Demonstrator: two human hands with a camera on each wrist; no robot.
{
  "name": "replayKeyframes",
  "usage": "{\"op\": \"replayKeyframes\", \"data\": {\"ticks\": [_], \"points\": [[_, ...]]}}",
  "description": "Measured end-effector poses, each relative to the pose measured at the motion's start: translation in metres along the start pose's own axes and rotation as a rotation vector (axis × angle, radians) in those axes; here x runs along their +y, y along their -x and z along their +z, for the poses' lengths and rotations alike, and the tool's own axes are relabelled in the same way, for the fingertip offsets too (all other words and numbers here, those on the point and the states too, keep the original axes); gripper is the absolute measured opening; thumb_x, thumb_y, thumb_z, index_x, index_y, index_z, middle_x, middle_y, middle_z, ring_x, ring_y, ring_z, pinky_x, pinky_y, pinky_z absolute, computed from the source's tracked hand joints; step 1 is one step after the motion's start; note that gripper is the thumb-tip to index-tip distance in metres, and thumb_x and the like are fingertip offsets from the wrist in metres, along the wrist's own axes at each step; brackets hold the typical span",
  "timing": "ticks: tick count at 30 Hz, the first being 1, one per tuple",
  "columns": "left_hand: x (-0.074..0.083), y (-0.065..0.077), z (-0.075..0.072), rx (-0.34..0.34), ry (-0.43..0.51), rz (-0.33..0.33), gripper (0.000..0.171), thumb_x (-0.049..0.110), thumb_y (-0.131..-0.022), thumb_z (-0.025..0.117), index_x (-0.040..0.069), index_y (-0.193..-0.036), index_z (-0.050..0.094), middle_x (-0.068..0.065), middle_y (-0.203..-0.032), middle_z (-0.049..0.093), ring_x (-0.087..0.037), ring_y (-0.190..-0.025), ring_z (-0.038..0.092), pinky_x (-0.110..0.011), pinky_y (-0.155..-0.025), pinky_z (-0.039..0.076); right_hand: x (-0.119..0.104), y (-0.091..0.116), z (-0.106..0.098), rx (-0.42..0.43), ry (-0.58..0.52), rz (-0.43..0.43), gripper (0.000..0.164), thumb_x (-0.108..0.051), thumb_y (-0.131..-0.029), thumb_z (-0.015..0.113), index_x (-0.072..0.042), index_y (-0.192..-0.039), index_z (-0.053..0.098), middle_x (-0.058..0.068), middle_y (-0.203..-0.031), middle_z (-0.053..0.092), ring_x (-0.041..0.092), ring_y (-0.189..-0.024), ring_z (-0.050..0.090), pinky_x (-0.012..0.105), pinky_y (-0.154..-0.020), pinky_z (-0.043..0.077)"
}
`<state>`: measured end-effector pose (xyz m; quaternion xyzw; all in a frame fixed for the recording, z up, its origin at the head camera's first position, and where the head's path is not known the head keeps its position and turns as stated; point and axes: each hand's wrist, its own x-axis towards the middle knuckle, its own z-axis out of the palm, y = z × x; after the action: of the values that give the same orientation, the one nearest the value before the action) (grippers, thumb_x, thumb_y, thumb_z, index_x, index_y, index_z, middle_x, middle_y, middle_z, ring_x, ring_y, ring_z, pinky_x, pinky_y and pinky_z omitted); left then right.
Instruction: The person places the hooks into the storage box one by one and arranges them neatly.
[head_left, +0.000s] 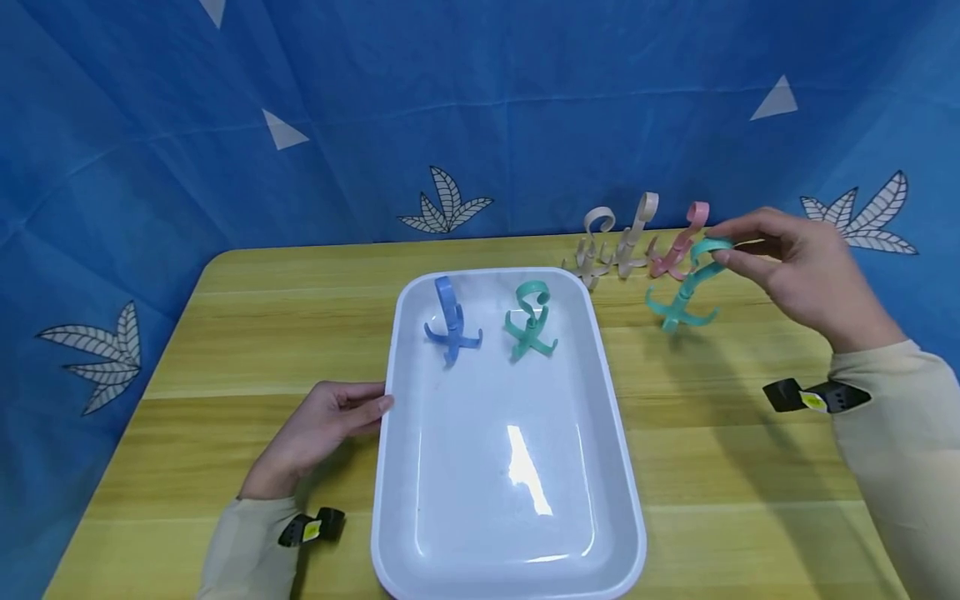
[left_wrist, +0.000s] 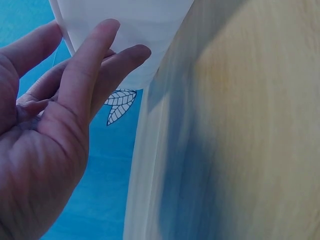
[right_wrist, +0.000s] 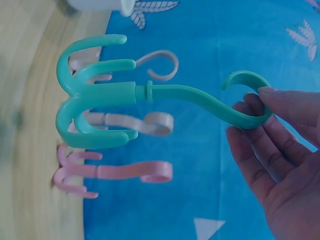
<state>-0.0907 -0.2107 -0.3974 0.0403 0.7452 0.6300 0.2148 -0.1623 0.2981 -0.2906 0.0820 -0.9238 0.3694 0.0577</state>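
Note:
My right hand (head_left: pixel 798 271) pinches a green four-pronged hanging hook (head_left: pixel 684 298) by its curved top, holding it upright to the right of the white tray (head_left: pixel 510 467). In the right wrist view thumb and fingers close around the hook's loop, prongs pointing away from the palm. My left hand (head_left: pixel 326 429) grips the tray's left rim, thumb at the edge and fingers against the outer wall. Standing inside the tray at its far end are a blue hook (head_left: pixel 453 323) and a second green hook (head_left: pixel 531 327).
Along the table's back edge stand a pink hook (head_left: pixel 681 242), a whitish hook (head_left: pixel 634 237) and another pale hook (head_left: pixel 590 254). Behind the wooden table (head_left: pixel 277 333) hangs a blue cloth (head_left: pixel 510 150) printed with leaves and triangles.

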Motion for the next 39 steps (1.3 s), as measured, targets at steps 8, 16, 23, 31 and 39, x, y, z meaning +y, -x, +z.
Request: {"op": "replayKeyframes", "data": {"ticks": [8, 16, 23, 31, 39], "points": [[0.001, -0.001, 0.000, -0.006, -0.011, -0.004, 0.045, 0.018, -0.098, 0.064, -0.013, -0.129, 0.055, -0.027, -0.126, 0.059, -0.029, -0.110, 0.063, -0.036, -0.088, 0.056, -0.019, 0.005, 0.000, 0.006, 0.042, -0.082, 0.026, -0.015, -0.097, 0.065, -0.012, -0.122, 0.070, 0.000, -0.112, 0.061, -0.001, -0.098, 0.053, 0.010, -0.074, 0.042], [-0.001, 0.001, 0.001, -0.015, -0.010, -0.004, 0.046, 0.017, -0.099, 0.063, -0.015, -0.130, 0.054, -0.029, -0.126, 0.058, -0.030, -0.110, 0.062, -0.037, -0.088, 0.056, -0.034, 0.011, 0.003, -0.018, 0.088, -0.143, 0.025, -0.009, -0.098, 0.062, -0.015, -0.121, 0.071, -0.001, -0.118, 0.062, -0.005, -0.102, 0.052, 0.010, -0.078, 0.041], [0.000, -0.001, -0.002, -0.026, -0.014, 0.013, 0.044, 0.017, -0.099, 0.063, -0.014, -0.130, 0.054, -0.028, -0.127, 0.058, -0.028, -0.109, 0.064, -0.037, -0.087, 0.056, -0.048, 0.014, 0.002, -0.007, 0.163, -0.268, 0.031, -0.002, -0.094, 0.066, -0.019, -0.119, 0.072, -0.004, -0.116, 0.064, -0.005, -0.103, 0.052, 0.009, -0.083, 0.039], [0.002, -0.001, -0.002, -0.031, -0.031, 0.006, 0.044, 0.016, -0.099, 0.062, -0.014, -0.130, 0.054, -0.028, -0.126, 0.059, -0.029, -0.107, 0.065, -0.036, -0.086, 0.056, -0.067, 0.018, 0.003, -0.001, 0.180, -0.350, 0.033, 0.002, -0.088, 0.072, -0.016, -0.116, 0.072, -0.001, -0.112, 0.068, 0.000, -0.116, 0.052, 0.010, -0.093, 0.036], [0.002, 0.000, -0.003, -0.028, -0.046, 0.011, 0.044, 0.018, -0.099, 0.063, -0.013, -0.129, 0.055, -0.027, -0.125, 0.060, -0.029, -0.108, 0.064, -0.036, -0.087, 0.056, -0.086, 0.019, 0.009, -0.005, 0.143, -0.545, 0.040, 0.016, -0.076, 0.076, -0.010, -0.107, 0.073, -0.001, -0.104, 0.069, 0.005, -0.128, 0.047, 0.019, -0.109, 0.033]]}}
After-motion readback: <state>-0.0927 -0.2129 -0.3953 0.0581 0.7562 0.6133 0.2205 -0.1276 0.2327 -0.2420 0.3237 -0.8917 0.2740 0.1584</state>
